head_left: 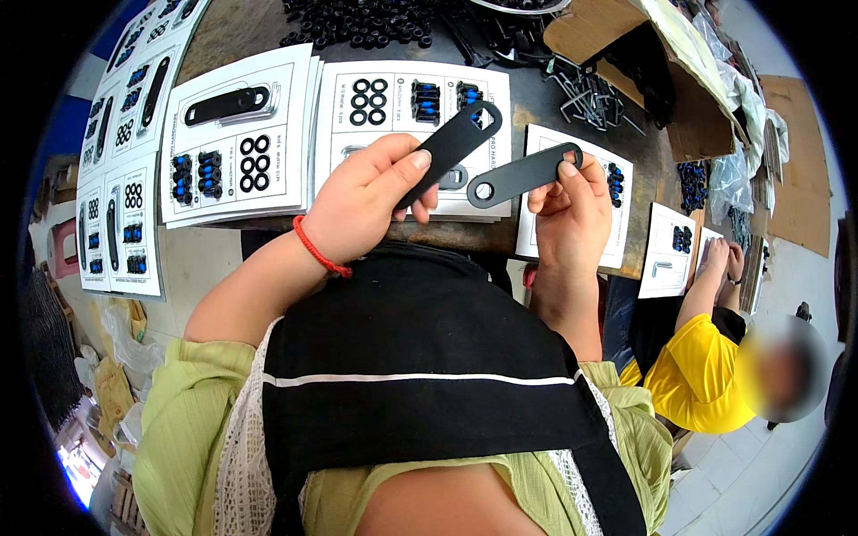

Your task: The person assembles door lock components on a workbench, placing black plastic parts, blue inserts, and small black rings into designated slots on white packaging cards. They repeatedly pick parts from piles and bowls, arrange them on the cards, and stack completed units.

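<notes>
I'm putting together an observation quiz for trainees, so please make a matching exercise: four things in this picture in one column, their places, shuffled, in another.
Things
1. Two flat black bars with rounded, holed ends
2. Red braided cord bracelet
3. Silver L-shaped metal keys
4. Small black rings, loose

Places
A. Heaped at the picture's top edge
B. Around the left wrist
C. Piled beside the brown cardboard box
D. One in the left hand, one in the right hand

Pairs: 1-D, 2-B, 3-C, 4-A
</notes>
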A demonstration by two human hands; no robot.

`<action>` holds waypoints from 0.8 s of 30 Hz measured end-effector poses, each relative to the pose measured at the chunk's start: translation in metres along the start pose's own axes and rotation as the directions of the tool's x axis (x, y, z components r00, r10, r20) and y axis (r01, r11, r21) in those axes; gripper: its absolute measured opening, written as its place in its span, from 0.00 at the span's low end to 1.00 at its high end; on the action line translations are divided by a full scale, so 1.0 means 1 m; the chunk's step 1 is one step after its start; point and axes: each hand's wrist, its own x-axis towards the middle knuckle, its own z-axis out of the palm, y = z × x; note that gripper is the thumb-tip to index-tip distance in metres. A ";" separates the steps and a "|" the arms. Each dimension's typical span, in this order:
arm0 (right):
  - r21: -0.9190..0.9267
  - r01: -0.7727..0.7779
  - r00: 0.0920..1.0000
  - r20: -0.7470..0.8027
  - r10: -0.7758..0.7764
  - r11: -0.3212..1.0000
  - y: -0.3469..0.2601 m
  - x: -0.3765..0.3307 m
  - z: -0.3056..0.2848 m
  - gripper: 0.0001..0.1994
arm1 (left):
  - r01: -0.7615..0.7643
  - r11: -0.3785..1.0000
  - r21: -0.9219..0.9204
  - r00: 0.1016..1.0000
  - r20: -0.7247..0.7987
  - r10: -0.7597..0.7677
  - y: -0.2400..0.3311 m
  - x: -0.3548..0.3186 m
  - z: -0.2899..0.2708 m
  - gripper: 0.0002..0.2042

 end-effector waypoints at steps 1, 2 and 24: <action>-0.007 -0.005 1.000 -0.003 0.005 1.000 0.000 0.000 -0.001 0.02 | 0.006 0.999 0.034 1.000 0.009 -0.007 0.000 0.000 0.000 0.13; -0.013 -0.010 1.000 -0.007 0.010 1.000 0.000 0.000 -0.001 0.02 | 0.012 0.998 0.068 1.000 0.017 -0.013 0.001 -0.001 0.001 0.13; 0.004 -0.089 0.996 -0.014 0.089 0.996 0.004 -0.003 0.005 0.05 | 0.139 0.989 -0.048 0.988 -0.063 -0.142 0.012 -0.002 -0.003 0.16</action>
